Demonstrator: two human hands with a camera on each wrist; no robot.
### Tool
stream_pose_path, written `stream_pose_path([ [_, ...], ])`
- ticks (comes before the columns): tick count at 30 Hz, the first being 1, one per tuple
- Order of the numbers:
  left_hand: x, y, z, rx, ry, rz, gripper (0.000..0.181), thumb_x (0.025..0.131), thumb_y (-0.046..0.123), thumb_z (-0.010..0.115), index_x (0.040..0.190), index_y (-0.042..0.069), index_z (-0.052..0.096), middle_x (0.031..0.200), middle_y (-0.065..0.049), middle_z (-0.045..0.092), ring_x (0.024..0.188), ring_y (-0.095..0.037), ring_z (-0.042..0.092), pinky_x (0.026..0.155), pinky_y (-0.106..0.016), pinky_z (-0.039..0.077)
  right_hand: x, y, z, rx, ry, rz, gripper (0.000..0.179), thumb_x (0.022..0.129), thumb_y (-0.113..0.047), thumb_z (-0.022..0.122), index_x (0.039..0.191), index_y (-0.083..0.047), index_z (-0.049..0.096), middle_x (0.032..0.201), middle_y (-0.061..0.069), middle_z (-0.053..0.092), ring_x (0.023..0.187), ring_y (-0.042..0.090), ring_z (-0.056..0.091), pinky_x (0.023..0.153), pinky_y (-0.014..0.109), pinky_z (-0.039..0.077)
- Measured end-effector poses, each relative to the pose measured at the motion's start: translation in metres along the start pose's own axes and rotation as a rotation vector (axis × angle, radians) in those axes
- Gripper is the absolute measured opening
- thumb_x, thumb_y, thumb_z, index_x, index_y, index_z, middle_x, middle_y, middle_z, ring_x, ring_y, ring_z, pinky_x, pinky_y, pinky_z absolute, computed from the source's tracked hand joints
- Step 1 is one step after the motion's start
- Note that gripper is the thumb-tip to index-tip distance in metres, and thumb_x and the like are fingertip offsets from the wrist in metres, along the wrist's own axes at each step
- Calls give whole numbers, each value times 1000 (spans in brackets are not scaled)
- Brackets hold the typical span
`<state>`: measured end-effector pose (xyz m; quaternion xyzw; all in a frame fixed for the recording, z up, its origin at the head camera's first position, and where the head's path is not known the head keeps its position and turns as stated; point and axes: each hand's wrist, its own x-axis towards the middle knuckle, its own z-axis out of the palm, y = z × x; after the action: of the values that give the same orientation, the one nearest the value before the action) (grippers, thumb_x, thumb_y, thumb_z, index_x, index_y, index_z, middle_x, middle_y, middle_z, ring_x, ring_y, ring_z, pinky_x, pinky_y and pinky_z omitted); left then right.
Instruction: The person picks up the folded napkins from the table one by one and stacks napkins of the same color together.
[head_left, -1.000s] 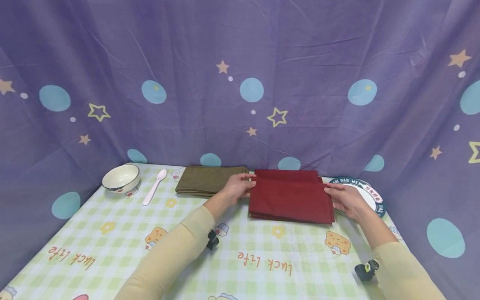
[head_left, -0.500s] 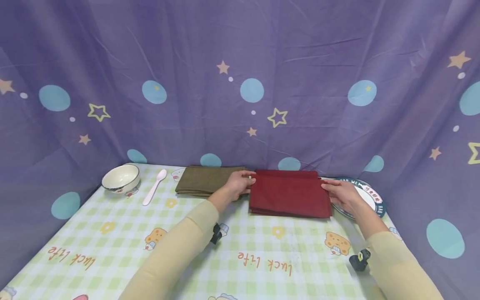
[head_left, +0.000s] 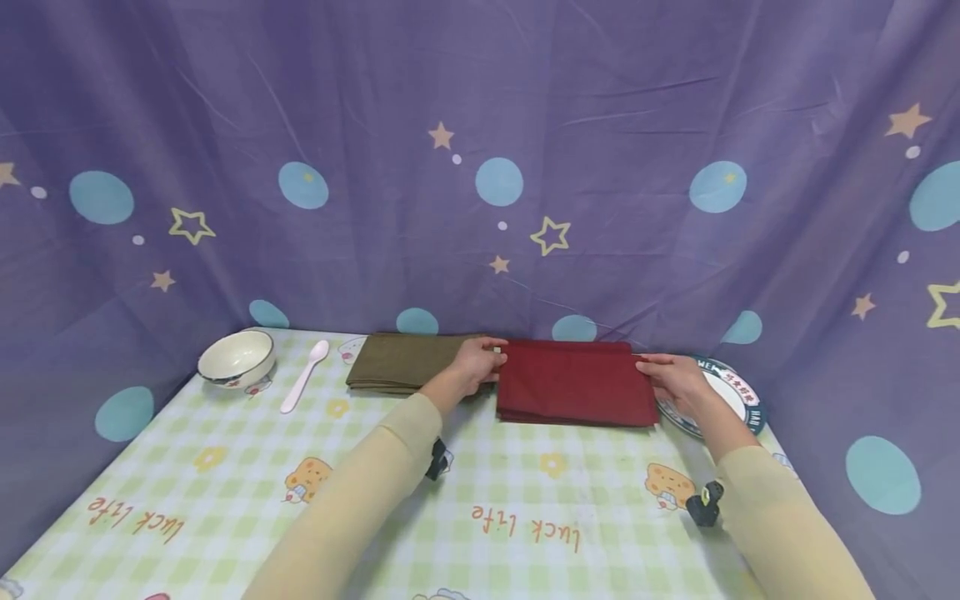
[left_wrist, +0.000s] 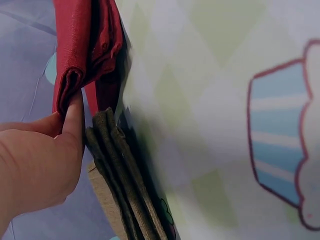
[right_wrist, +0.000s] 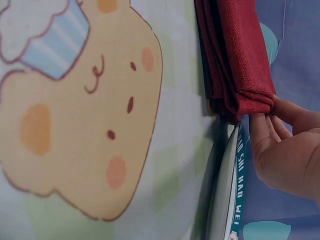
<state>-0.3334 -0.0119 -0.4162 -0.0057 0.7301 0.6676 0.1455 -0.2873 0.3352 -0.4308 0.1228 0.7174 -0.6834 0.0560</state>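
Observation:
A folded red cloth (head_left: 573, 385) is held level by its two short ends. My left hand (head_left: 474, 367) pinches its left end, thumb and fingers on either side of the fold in the left wrist view. At the other end, my right hand (head_left: 678, 385) pinches the corner, as the right wrist view shows. More folded red layers (right_wrist: 210, 65) lie close against it on the table side, and a red strip shows behind it in the head view. Beside my left hand lies a folded olive-brown cloth (head_left: 405, 362). A plate (head_left: 756, 417) with a green lettered rim sits partly behind my right hand.
A cream bowl (head_left: 237, 360) stands at the back left, with a pale pink spoon (head_left: 306, 377) to its right. The checked tablecloth (head_left: 525, 492) spreads toward the front. A purple curtain (head_left: 360, 250) rises right behind the things.
Both hands have moved the held red cloth a little back, away from me, so it covers more of the red cloth behind it. The pinch at both ends has stayed.

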Motion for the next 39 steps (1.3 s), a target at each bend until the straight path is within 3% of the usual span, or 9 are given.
stream_pose_path([
  [5,5,-1,4,-7,24,5,39,98,-5,60,137,1,61,102,-12,63,69,-11,55,58,-22,51,6,0,-2,2,11,15,54,100,-6,63,147,11,42,84,-8,67,76,6,67,72,28,60],
  [14,12,1,11,-4,54,18,40,98,-4,61,138,0,60,105,-10,65,70,-9,57,59,-22,52,11,-1,-6,1,18,24,52,101,-5,62,146,12,42,81,-9,67,73,5,66,68,26,59],
  [34,21,5,10,-26,107,18,40,97,-6,61,136,0,62,101,-10,66,70,-9,59,56,-20,52,24,-11,-2,-4,17,7,52,99,0,63,144,16,43,81,-8,67,75,5,64,69,22,57],
  [39,22,5,12,-16,137,19,38,97,-5,62,135,1,63,111,-16,69,70,-9,59,55,-19,51,24,-11,-2,-1,21,-2,51,99,1,62,143,17,42,82,-7,67,75,6,65,70,23,58],
])
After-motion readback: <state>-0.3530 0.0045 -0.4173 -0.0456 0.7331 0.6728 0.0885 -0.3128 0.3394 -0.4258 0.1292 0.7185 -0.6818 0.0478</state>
